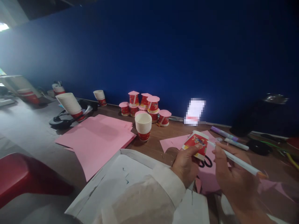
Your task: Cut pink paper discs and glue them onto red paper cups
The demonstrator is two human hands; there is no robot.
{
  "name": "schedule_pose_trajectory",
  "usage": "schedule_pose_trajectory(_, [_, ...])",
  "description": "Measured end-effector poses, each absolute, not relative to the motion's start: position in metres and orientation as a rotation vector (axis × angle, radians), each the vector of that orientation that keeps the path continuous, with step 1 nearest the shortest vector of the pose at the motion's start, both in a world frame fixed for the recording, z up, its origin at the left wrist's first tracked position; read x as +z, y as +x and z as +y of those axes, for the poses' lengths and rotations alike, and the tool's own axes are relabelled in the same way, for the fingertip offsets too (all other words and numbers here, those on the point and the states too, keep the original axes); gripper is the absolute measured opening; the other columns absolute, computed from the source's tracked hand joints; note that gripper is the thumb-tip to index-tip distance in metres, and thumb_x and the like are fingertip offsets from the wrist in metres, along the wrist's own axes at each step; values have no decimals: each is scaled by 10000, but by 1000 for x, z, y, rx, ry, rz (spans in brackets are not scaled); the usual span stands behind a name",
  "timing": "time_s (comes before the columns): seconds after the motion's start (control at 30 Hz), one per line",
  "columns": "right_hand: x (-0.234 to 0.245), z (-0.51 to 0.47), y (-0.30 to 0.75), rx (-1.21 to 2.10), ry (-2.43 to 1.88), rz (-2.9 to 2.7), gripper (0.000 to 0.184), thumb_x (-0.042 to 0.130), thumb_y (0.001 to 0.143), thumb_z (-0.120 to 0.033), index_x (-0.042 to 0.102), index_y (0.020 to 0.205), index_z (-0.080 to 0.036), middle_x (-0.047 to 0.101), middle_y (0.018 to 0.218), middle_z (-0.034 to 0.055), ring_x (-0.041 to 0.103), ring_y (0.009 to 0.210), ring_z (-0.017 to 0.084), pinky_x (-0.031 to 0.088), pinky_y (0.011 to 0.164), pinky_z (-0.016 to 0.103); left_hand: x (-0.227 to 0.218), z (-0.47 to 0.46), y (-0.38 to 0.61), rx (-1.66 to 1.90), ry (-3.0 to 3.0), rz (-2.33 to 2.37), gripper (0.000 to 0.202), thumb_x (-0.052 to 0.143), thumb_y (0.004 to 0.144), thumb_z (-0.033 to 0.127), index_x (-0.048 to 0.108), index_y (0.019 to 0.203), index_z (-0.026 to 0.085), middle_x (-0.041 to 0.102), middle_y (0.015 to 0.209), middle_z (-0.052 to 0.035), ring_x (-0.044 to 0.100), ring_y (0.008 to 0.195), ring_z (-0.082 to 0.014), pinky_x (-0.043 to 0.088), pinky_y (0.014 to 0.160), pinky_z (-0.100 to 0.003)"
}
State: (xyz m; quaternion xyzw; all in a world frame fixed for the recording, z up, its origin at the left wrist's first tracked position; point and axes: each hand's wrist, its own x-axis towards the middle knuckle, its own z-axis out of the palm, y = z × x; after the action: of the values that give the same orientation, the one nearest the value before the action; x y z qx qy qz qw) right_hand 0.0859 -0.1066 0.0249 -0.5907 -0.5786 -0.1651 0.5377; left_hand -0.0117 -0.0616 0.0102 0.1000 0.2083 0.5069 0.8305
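Observation:
My left hand point(185, 165) is closed around a red and white paper cup point(196, 144), held upside down over a pink sheet point(211, 174). My right hand point(231, 174) grips a white pen point(235, 159) whose tip touches the side of that cup. Black scissors point(206, 161) lie on the pink sheet just under the cup. My left sleeve is white.
A stack of pink paper point(98, 140) lies at the left. An upright stack of cups point(143, 126) stands beside it. Several cups capped with pink discs point(149, 107) sit by the blue wall. Markers point(225, 134) lie at the right. A white sheet point(126, 174) lies near me.

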Motion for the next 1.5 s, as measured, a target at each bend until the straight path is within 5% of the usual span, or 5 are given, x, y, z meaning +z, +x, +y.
schedule_pose_trajectory(1.5, [22, -106, 85, -342, -1420, -1386, 227, 584, 977, -374, 713, 895, -206, 741, 802, 55, 694, 726, 196, 536, 694, 324, 4, -60, -9, 1084, 242, 395, 367, 951, 527, 235, 758, 826, 144, 713, 852, -47, 644, 817, -168, 457, 800, -276])
